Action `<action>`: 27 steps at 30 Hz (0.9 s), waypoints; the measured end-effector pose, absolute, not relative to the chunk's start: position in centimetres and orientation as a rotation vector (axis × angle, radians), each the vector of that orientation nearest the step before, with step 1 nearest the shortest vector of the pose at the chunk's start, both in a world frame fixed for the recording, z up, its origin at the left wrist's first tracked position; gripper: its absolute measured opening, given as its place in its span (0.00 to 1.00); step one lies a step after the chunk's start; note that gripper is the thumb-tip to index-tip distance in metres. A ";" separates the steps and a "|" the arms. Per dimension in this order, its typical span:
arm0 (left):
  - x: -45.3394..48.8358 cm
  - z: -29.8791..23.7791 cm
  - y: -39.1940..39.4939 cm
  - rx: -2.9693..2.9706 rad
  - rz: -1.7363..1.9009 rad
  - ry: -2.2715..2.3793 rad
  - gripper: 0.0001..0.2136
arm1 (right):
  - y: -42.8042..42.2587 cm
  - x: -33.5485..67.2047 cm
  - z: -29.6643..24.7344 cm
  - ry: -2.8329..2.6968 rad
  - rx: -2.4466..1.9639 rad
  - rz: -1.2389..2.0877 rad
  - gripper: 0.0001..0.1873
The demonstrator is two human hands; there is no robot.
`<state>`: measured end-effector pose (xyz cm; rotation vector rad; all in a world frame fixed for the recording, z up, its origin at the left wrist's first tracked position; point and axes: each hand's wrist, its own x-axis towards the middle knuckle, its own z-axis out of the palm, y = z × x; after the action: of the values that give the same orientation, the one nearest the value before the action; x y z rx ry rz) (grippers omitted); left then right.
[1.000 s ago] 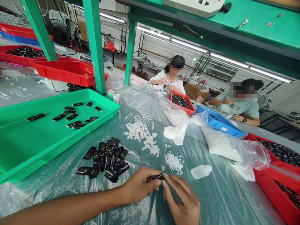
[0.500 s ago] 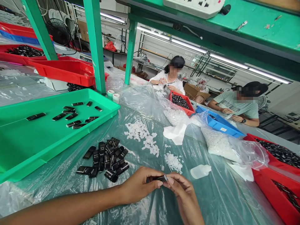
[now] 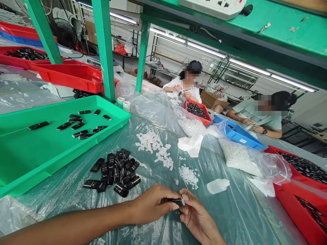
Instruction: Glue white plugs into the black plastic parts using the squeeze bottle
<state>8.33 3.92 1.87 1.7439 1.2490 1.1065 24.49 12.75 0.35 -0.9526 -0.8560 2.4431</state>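
My left hand (image 3: 153, 206) pinches a small black oblong plastic piece (image 3: 176, 201) between thumb and fingers, its pale end pointing right. Close against that end is my right hand (image 3: 198, 214), fingers curled and pinched. A thin rod-like tool (image 3: 185, 184) sticks up from the right fingertips; the rest of it is hidden in the hand. To the left of my hands lies a heap of similar black pieces (image 3: 117, 172). Beyond them are small white pieces (image 3: 150, 141) and a second, finer white pile (image 3: 189, 177).
A green tray (image 3: 63, 154) with several black pieces stands left. On the right are a white squeeze bottle (image 3: 218, 186), a bag of white bits (image 3: 237, 156), a blue bin (image 3: 240, 136) and red bins (image 3: 293, 204). Green posts (image 3: 103, 51) rise at the back; two people sit across.
My right hand has shifted slightly down and turned, its fingers now more curled. The thin tool now shows above its fingertips. My left hand keeps hold of the black piece, a little lower.
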 end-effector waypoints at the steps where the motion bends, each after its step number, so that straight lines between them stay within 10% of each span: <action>1: 8.4 1.9 3.9 1.715 1.114 1.245 0.12 | 12.7 24.4 0.3 -0.855 -0.959 2.427 0.11; 27: 8.8 1.7 4.1 1.279 1.234 1.100 0.13 | 11.0 24.0 1.1 -1.686 -0.874 1.163 0.04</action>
<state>8.81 4.12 1.70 1.2788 1.1001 1.2338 23.97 11.02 1.09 -0.8740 -1.6855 1.1634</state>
